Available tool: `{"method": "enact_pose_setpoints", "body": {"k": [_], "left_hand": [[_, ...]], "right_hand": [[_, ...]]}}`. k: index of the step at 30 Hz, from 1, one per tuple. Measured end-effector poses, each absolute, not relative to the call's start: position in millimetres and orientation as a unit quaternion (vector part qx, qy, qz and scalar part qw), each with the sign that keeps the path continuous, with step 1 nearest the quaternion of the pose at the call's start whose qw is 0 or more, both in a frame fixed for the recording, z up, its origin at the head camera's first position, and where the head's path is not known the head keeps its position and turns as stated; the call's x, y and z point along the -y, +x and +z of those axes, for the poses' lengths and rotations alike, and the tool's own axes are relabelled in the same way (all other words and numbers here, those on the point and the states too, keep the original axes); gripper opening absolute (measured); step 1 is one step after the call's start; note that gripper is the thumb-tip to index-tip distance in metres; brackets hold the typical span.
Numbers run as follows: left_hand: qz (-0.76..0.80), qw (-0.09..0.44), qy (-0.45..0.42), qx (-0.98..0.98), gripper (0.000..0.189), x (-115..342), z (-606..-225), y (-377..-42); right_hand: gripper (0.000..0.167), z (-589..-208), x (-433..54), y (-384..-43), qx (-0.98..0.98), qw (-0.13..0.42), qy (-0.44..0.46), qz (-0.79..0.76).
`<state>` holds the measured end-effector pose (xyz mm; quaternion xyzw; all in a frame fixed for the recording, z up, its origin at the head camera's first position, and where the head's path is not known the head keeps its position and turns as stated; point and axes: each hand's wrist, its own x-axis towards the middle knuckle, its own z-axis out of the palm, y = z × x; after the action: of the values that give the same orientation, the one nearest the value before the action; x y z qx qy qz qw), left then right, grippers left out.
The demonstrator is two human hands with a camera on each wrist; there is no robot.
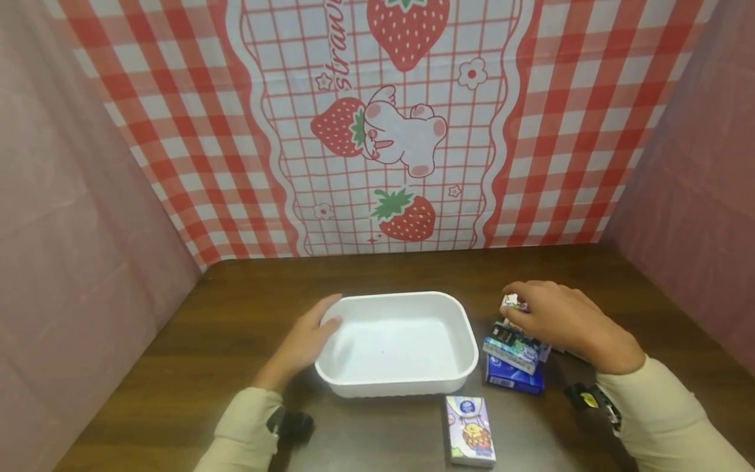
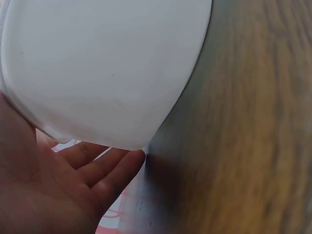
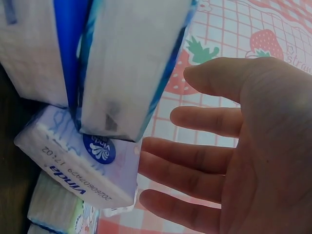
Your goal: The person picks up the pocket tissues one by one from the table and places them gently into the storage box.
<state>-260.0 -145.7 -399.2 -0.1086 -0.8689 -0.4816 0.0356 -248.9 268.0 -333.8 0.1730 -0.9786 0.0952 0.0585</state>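
Note:
My left hand [image 1: 303, 337] grips the left end of a white plastic tub [image 1: 395, 388], its thumb over the rim. In the left wrist view the fingers [image 2: 119, 175] lie along the outside of the wall. At the tub's right, my right hand [image 1: 557, 318] hovers over a pile of tissue packs [image 1: 512, 351], thumb and fingers spread and holding nothing. The right wrist view shows the fingertips right beside a lilac Vinda tissue pack [image 3: 83, 161], under a blue-edged pack [image 3: 129, 68]. A dark blue pack [image 1: 516, 379] lies at the pile's near side.
A single tissue pack [image 1: 470, 429] with a cartoon print lies on the brown wooden table [image 1: 248, 314], in front of the tub. Behind the table hangs a red checked strawberry cloth [image 1: 407, 137]. Pink curtains [image 1: 678, 196] close off both sides.

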Motion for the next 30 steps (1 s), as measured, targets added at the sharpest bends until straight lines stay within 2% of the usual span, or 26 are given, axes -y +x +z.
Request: {"method": "enact_pose_setpoints", "body": {"k": [6, 17, 30], "left_hand": [[-0.481, 0.034, -0.106, 0.87, 0.047, 146.7, -400.3, -260.4], [-0.491, 0.03, -0.099, 0.865, 0.046, 146.4, -401.7, -260.8], [-0.507, 0.022, -0.096, 0.856, 0.048, 147.0, -402.9, -260.1]], "right_hand": [[0.041, -332.7, -269.7, -250.4, 0.979, 0.056, 0.17, 0.098], [0.054, -334.2, -272.8, -252.8, 0.985, 0.044, 0.141, 0.089], [0.057, -334.9, -279.2, -255.3, 0.987, 0.037, 0.13, 0.086]]}}
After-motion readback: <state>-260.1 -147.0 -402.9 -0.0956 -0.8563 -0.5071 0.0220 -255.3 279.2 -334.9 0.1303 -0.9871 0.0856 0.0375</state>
